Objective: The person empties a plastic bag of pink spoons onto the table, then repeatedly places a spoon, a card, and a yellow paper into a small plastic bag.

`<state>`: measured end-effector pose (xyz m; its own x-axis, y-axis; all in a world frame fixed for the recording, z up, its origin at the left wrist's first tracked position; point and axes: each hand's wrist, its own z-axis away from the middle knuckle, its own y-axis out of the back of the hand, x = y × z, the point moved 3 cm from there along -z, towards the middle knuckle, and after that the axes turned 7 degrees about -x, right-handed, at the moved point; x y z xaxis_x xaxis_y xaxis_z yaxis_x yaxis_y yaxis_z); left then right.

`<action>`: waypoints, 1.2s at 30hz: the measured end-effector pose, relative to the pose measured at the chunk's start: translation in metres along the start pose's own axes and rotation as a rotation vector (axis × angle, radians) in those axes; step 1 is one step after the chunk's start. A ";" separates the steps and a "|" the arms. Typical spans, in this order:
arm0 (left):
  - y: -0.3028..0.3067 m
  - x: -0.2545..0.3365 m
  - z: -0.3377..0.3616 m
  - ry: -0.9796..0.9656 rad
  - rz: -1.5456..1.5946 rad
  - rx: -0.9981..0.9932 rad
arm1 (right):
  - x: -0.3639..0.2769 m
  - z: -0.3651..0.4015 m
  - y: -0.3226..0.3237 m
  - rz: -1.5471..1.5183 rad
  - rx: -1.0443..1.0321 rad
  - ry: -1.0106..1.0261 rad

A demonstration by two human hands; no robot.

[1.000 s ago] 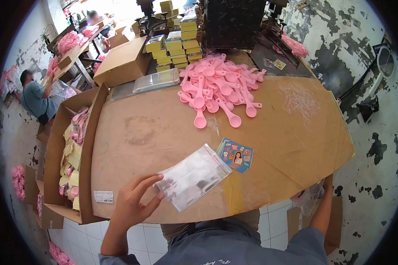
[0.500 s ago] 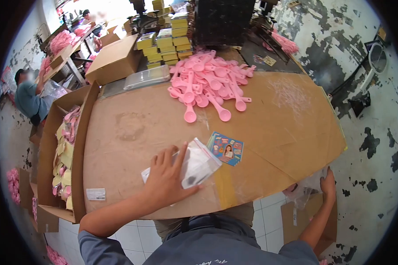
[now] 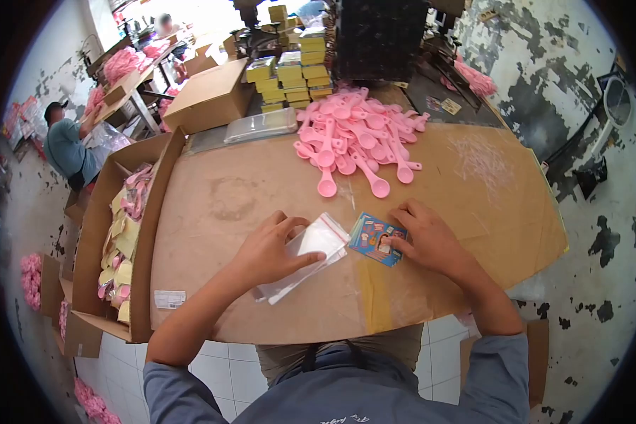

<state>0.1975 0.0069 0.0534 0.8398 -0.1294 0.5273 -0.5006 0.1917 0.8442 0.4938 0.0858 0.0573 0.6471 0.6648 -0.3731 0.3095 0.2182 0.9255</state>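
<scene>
Left hand (image 3: 272, 251): fingers part-open over the clear bags (image 3: 321, 237); light pressure at one edge should suit such thin film (it probably clings).
Right hand (image 3: 434, 244): fingers half-curled, thumb on the printed cards (image 3: 372, 238); I cannot tell whether any is gripped. A thumb slide would best separate one.
Pink spoons (image 3: 360, 134): heaped beyond both, on the worktop (image 3: 473, 191).

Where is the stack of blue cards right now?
In the head view, the blue cards lie on the cardboard tabletop, right of the clear plastic bags, under the fingers of the right hand.
</scene>
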 end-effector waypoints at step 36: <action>-0.005 -0.050 -0.004 -0.011 1.337 -0.046 | -0.031 -0.071 -0.045 -0.783 0.153 0.136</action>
<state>0.1592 0.0167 0.0223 -0.2887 0.1747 0.9414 -0.9234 0.2091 -0.3219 0.4104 0.1057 0.0322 0.1158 0.4427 -0.8891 0.7359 0.5630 0.3762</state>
